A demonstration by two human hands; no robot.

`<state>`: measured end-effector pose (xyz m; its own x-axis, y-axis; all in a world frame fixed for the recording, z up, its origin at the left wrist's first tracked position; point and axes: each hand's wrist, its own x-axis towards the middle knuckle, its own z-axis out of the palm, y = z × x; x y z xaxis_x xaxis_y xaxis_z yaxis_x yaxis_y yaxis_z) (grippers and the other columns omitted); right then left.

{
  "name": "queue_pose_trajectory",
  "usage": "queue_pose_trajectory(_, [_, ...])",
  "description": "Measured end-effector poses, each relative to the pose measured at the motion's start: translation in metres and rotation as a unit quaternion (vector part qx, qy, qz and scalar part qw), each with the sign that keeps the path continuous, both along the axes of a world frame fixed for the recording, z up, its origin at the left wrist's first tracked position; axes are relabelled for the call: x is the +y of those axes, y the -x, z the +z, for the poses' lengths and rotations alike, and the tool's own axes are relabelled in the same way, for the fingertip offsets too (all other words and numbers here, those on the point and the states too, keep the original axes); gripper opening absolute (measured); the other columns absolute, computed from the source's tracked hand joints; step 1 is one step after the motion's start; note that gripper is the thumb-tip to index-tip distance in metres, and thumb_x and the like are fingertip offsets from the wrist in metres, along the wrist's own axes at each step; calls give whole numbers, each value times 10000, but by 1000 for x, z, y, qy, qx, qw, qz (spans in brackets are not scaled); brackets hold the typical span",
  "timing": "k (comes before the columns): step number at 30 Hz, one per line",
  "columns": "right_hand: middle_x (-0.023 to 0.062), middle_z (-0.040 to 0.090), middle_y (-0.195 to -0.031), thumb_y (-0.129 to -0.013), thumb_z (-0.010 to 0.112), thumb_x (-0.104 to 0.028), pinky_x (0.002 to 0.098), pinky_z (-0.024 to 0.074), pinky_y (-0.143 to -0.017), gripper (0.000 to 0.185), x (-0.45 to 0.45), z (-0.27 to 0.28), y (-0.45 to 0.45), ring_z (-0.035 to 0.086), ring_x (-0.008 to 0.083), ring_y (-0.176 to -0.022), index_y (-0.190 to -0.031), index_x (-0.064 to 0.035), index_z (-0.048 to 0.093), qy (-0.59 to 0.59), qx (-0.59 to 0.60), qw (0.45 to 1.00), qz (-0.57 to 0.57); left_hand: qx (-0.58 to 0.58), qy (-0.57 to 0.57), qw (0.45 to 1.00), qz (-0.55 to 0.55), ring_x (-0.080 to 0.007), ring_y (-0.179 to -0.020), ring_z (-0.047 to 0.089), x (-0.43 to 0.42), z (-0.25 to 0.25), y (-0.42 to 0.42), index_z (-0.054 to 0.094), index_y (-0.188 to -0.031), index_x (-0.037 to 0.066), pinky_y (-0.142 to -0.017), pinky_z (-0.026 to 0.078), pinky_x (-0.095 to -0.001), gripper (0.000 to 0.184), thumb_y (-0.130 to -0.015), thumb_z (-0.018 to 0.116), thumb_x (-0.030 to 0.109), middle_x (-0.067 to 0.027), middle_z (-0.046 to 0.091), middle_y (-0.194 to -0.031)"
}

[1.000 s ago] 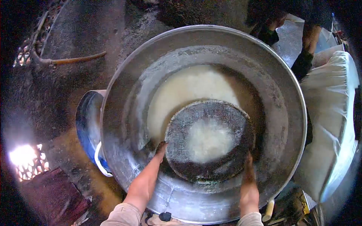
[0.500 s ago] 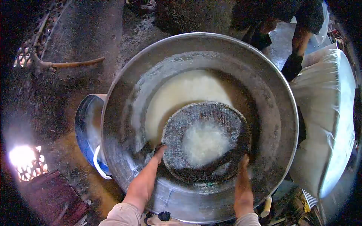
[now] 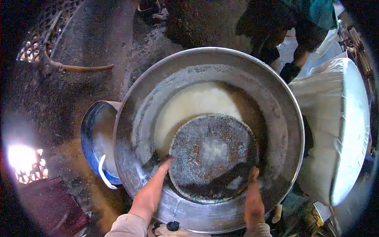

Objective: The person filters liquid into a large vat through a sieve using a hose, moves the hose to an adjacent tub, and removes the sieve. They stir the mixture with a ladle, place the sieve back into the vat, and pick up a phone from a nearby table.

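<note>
A round woven sieve [image 3: 197,138] is held over the large metal pan [image 3: 130,118], with a small whitish wet patch [image 3: 214,151] at its middle. My left hand [image 3: 167,162] grips the sieve's left rim. On the opposite side my right hand [image 3: 254,174] has hold of the right rim; most of the fingers of both hands are hidden under the edge. Cloudy, cream-coloured liquid [image 3: 197,96] shows in the pan beyond the sieve. A dark shadow crosses the sieve's near part.
A blue pot [image 3: 87,144] with a white handle [image 3: 102,172] stands left of the pan. To the right is a wide vessel covered with pale cloth [image 3: 323,130]. Another person [image 3: 304,31] is beyond the pan, at upper right. A curved stick [image 3: 87,68] lies at upper left.
The whitish patch on the sieve has shrunk, leaving more of the weave bare. The view has shifted a little. Both my hands keep their hold on the rim.
</note>
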<state>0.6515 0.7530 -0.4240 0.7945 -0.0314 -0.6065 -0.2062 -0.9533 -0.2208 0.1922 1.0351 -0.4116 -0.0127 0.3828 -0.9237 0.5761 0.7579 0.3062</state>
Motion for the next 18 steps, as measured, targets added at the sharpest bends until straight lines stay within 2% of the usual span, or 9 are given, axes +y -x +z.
queue_pose_trajectory(2, [128,637,-902,-851,587,-180,373,473,-659,232,1,4,-1,592,277,-717,-1040,-62,655,1,-2,1000,3,-4,-9,1000,-29,-270,-1170,468,3,4,-2,480,-1288,26,-992,360,-360,580,-781,644,255,-126,503,-1300])
queue_pose_trajectory(5, [128,638,-900,-848,590,-181,375,473,-662,237,3,11,-1,594,281,-723,-1043,-63,657,0,-5,1000,9,-15,-20,999,37,-266,-1130,499,6,33,-14,500,-1264,23,-961,393,-360,572,-753,667,219,-142,528,-1254])
queue_pose_trajectory(7, [128,639,-898,-846,592,-181,377,474,-663,241,5,18,-2,596,284,-726,-1046,-64,658,1,-8,1000,14,61,-73,994,-45,-263,-1010,576,10,65,-27,543,-1214,22,-871,454,-374,566,-700,693,205,-146,610,-1121])
queue_pose_trajectory(11, [128,641,-895,-842,596,-182,379,474,-667,248,6,33,-1,599,290,-733,-1051,-66,661,6,-12,1000,24,73,-162,983,-40,-301,-910,634,11,106,-33,582,-1156,8,-795,487,-391,554,-645,700,188,-169,667,-995])
queue_pose_trajectory(13, [128,642,-893,-841,599,-183,381,474,-669,251,7,41,-2,601,294,-737,-1054,-67,663,9,-14,999,29,149,-218,948,-177,-351,-869,652,16,123,-33,605,-1104,-1,-763,496,-409,521,-617,684,166,-205,678,-924])
queue_pose_trajectory(14, [128,643,-893,-840,600,-183,381,475,-670,253,6,44,-1,602,295,-739,-1055,-68,664,12,-15,999,31,145,-225,948,-172,-351,-869,652,15,114,-24,605,-1104,-1,-763,496,-409,521,-617,684,166,-205,678,-924])
queue_pose_trajectory(16, [128,644,-891,-838,602,-183,382,475,-671,256,4,53,0,603,298,-742,-1058,-69,665,17,-17,999,33,66,-277,948,-141,-385,-936,631,13,99,-9,614,-1085,11,-805,487,-403,499,-604,669,132,-240,658,-970])
queue_pose_trajectory(18, [128,645,-889,-836,604,-184,384,475,-673,260,0,62,3,605,301,-746,-1061,-70,667,23,-16,999,36,49,-286,952,-96,-358,-942,633,16,104,-10,614,-1079,17,-819,484,-389,485,-606,661,111,-222,660,-980])
